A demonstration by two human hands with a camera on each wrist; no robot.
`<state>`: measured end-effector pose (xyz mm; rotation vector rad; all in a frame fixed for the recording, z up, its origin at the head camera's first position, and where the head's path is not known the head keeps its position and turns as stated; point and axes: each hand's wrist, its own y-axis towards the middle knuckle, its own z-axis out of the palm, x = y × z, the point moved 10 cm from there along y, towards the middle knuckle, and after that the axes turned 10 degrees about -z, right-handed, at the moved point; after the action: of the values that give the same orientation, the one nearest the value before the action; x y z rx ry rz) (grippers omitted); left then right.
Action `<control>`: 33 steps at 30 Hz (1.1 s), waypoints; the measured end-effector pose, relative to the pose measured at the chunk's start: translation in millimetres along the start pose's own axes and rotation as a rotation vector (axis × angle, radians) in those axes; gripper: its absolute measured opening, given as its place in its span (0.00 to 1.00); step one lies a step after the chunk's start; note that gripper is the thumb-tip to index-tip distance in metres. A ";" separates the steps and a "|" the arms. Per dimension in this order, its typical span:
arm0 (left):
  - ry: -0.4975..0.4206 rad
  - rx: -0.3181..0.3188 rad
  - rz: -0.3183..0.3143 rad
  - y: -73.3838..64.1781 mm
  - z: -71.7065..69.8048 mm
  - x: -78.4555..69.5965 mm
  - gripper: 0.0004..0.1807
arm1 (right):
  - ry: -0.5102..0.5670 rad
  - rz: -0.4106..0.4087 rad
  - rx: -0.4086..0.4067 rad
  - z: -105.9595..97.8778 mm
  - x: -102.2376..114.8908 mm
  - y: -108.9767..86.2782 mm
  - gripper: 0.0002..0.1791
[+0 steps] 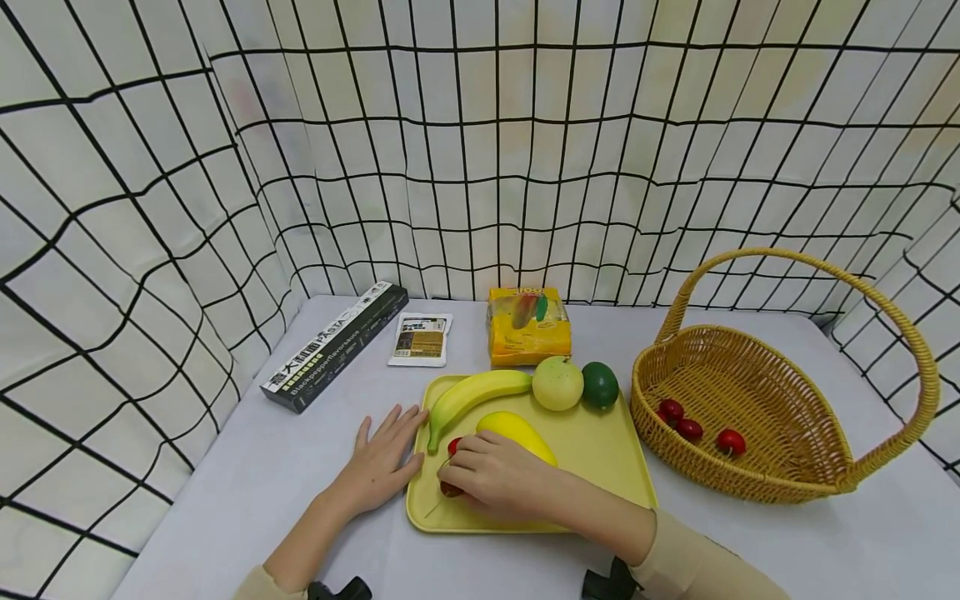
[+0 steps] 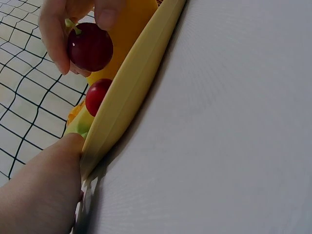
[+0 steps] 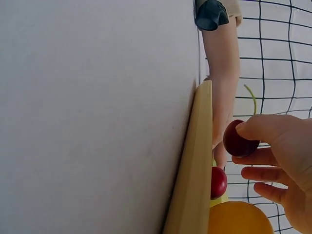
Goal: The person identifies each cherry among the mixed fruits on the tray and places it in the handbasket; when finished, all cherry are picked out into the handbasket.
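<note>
A yellow tray (image 1: 607, 467) lies on the table in front of the person. My right hand (image 1: 498, 475) is over its left front part, pinching a dark red cherry (image 3: 239, 138) with a green stem between thumb and fingers. Another red cherry (image 3: 219, 182) sits on the tray just beyond, partly hidden by the hand in the head view. My left hand (image 1: 378, 467) rests with spread fingers at the tray's left edge. Also on the tray are a banana (image 1: 476, 393), a yellow mango (image 1: 517, 427), a pale green round fruit (image 1: 557, 383) and a dark green fruit (image 1: 600, 385).
To the right stands a wicker basket (image 1: 757, 367) with a tall handle and several red cherries (image 1: 688, 429) inside. Behind the tray lie a black pasta box (image 1: 337, 346), a small sachet (image 1: 420, 340) and a yellow packet (image 1: 528, 325). Black netting (image 1: 495, 179) over white cloth surrounds the table.
</note>
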<state>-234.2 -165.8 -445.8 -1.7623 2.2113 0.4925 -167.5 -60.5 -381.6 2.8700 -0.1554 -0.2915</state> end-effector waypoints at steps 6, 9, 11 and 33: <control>-0.004 -0.004 0.002 -0.1 -0.6 0.4 0.31 | 0.002 0.004 -0.004 -10.3 1.5 -0.9 0.16; -0.006 -0.008 0.006 -0.2 -1.0 0.5 0.31 | -0.001 0.004 -0.005 -15.4 2.4 -1.5 0.17; -0.008 -0.009 0.008 -0.3 -1.1 0.5 0.31 | -0.003 0.005 -0.007 -18.6 2.8 -2.4 0.18; -0.003 -0.016 0.020 0.1 -2.4 -2.4 0.31 | -0.051 0.108 -0.130 -63.3 -14.2 -43.7 0.19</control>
<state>-233.8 -164.7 -442.6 -1.7486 2.2308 0.5186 -164.5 -1.5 -330.2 2.7155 -0.2885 -0.3414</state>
